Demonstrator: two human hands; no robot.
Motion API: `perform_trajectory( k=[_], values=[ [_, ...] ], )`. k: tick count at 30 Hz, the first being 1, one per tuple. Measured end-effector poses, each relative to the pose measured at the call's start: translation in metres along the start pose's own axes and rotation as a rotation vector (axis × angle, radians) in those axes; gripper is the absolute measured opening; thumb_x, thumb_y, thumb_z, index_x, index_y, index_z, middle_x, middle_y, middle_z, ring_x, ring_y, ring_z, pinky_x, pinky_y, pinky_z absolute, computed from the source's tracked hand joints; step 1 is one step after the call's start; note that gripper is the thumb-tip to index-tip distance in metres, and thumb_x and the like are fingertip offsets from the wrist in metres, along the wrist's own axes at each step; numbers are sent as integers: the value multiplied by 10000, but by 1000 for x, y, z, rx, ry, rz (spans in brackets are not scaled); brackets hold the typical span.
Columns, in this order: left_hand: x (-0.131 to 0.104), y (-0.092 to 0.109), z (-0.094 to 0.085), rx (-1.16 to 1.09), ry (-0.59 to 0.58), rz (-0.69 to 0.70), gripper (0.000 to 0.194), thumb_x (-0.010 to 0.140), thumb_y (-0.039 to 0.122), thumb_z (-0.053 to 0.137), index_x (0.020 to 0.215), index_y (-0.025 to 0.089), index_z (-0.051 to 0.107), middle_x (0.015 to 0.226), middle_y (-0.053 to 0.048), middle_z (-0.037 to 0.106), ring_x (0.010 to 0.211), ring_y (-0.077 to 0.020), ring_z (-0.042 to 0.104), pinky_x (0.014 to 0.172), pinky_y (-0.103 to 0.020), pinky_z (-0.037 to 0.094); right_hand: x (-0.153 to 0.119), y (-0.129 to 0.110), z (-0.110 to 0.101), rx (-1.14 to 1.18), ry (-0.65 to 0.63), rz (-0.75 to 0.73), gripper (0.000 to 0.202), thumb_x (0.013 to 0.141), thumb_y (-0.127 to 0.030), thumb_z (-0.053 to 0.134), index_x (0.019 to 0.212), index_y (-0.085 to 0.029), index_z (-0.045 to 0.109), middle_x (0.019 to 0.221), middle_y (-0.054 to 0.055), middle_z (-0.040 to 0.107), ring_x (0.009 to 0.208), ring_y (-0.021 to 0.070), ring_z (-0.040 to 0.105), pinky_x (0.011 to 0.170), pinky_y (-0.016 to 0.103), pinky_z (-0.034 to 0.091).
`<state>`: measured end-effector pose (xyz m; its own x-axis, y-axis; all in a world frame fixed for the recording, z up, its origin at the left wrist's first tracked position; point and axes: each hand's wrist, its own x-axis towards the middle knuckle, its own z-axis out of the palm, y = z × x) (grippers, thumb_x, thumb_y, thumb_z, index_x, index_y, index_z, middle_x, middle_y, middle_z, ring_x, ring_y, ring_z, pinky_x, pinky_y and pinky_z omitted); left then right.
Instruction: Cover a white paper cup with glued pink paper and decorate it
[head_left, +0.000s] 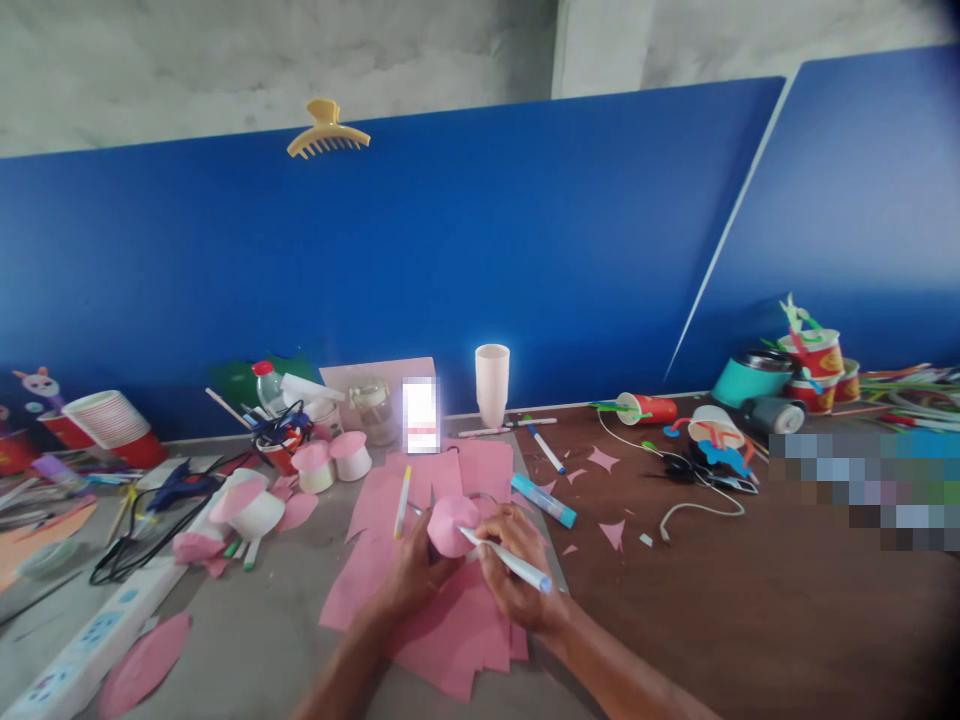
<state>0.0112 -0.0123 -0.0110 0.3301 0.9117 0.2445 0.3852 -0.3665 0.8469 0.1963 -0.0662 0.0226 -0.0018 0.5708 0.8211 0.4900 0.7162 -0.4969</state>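
Observation:
My left hand (418,568) is closed round a pink paper-topped piece (448,520), its scalloped round top facing me. What lies beneath that top is mostly hidden by my fingers. In my right hand (517,603) is a white marker pen (519,567), slanted so that its tip meets the pink top. Both hands are over a spread of overlapping pink paper sheets (442,655). A yellow-and-white marker (403,503) lies on the sheets just beyond my left hand. Past my right hand rests a light-blue tube (544,500).
To the left are pink-topped white cups (313,467), a power strip (94,650) and cables. A stack of white cups (492,385) stands by the blue partition (450,250). Pink scraps (613,535), a white cord (701,508) and decorated cups (716,428) lie to the right.

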Motion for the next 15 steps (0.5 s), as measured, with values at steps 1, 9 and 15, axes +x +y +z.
perform_trajectory(
  k=[1, 9, 15],
  values=[
    [0, 0, 0, -10, -14, -2, 440, 790, 372, 724, 1176, 175, 646, 1024, -101, 738, 877, -257, 686, 800, -385, 586, 0, 0, 0, 2, -1, -1, 128, 916, -140, 480, 916, -248, 548, 741, -5, 615, 677, 193, 580, 655, 351, 475],
    [1, 1, 0, -43, -34, 5, 426, 789, 351, 735, 1174, 191, 647, 1044, -92, 731, 931, -259, 674, 850, -387, 576, -2, 2, -1, 12, -25, 3, 110, 922, -161, 495, 893, -242, 563, 732, 3, 618, 713, 204, 584, 679, 359, 489],
    [0, 2, 1, -58, -44, -51, 458, 800, 376, 729, 1203, 186, 625, 970, -77, 730, 915, -262, 680, 808, -383, 585, 0, 2, -4, 33, 12, 37, 123, 968, -209, 473, 910, -245, 576, 754, 7, 631, 720, 198, 604, 674, 352, 505]
  ],
)
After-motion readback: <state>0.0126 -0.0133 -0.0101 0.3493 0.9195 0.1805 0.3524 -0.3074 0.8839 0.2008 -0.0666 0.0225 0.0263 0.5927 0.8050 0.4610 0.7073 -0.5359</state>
